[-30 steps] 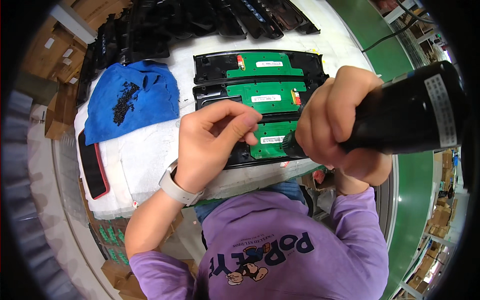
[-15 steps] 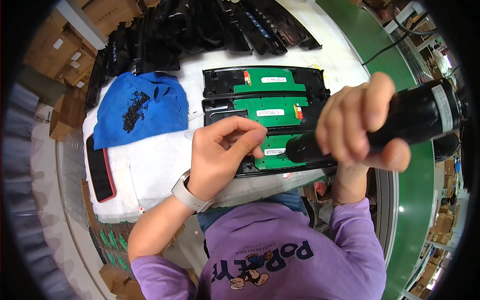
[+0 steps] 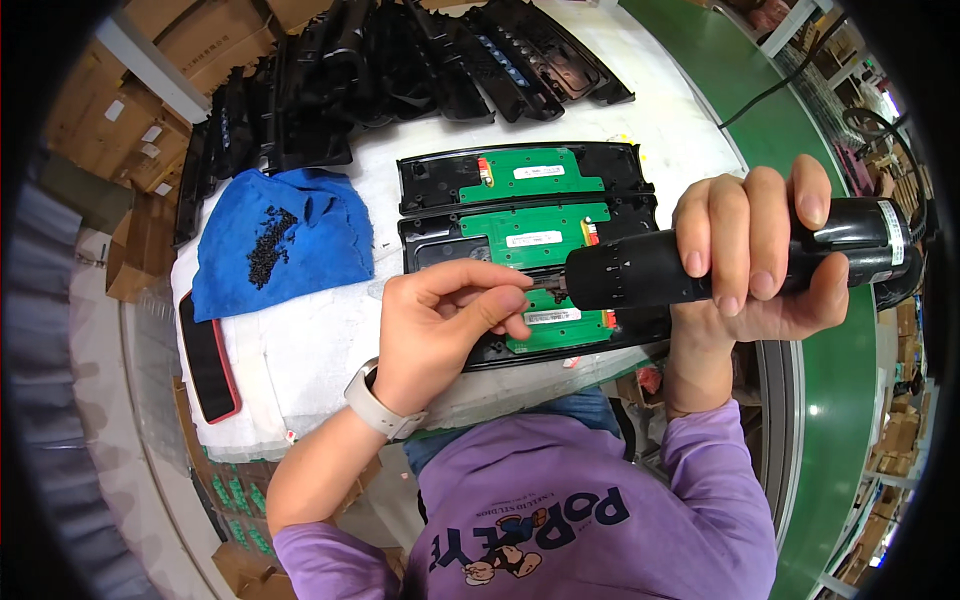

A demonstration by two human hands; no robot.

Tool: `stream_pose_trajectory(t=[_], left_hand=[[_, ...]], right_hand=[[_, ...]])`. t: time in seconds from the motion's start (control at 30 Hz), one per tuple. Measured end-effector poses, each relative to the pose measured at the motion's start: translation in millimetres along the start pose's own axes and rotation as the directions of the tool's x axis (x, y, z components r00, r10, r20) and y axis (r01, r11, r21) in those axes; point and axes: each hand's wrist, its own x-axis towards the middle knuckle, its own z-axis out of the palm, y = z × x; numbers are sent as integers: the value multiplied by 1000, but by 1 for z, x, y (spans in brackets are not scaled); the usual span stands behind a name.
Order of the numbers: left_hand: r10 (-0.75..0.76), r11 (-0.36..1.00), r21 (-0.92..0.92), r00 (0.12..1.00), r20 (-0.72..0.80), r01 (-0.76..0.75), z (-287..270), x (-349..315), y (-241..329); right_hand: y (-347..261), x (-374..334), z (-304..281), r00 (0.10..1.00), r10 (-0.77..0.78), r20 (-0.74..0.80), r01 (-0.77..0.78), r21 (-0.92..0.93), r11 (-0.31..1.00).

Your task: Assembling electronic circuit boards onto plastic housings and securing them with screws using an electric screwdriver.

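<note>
My right hand [image 3: 755, 245] wraps round a black electric screwdriver [image 3: 625, 270], held nearly level with its bit [image 3: 548, 284] pointing left. At the bit's tip, my left hand [image 3: 430, 325] has thumb and forefinger pinched together; anything small between them is too hidden to make out. Both hands are over the nearest of three black plastic housings [image 3: 488, 350], partly covering its green circuit board [image 3: 545, 336]. Behind it lie the middle board [image 3: 500, 222] and the far board [image 3: 560, 182], each in its own black housing with a white label.
A blue cloth [image 3: 335, 225] bears a heap of small black screws [image 3: 270, 248] on the left. Below it lies a red-edged phone [image 3: 205, 355]. Many black housings [image 3: 400, 75] are piled at the back. A green surface [image 3: 690, 50] runs along the right.
My right hand has raised the screwdriver off the nearest board and levelled it. The bit now meets my left fingertips. The whole view has shifted slightly.
</note>
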Motion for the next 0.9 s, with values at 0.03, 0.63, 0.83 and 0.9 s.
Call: stream_pose_trajectory(t=[0.03, 0.63, 0.83, 0.9], left_hand=[[-1, 1000, 2, 1000, -1, 1, 0, 0, 0], [-67, 998, -5, 995, 78, 68, -4, -2, 1], [8, 1000, 30, 1000, 15, -9, -1, -3, 2], [12, 1000, 18, 1000, 14, -13, 2, -1, 4]], right_hand=[[0, 0, 0, 1000, 6, 15, -6, -4, 1000], [2, -4, 7, 991, 48, -127, -43, 41, 998], [5, -7, 8, 950, 46, -310, -40, 26, 999], [5, -7, 7, 945, 40, -323, -31, 35, 999]])
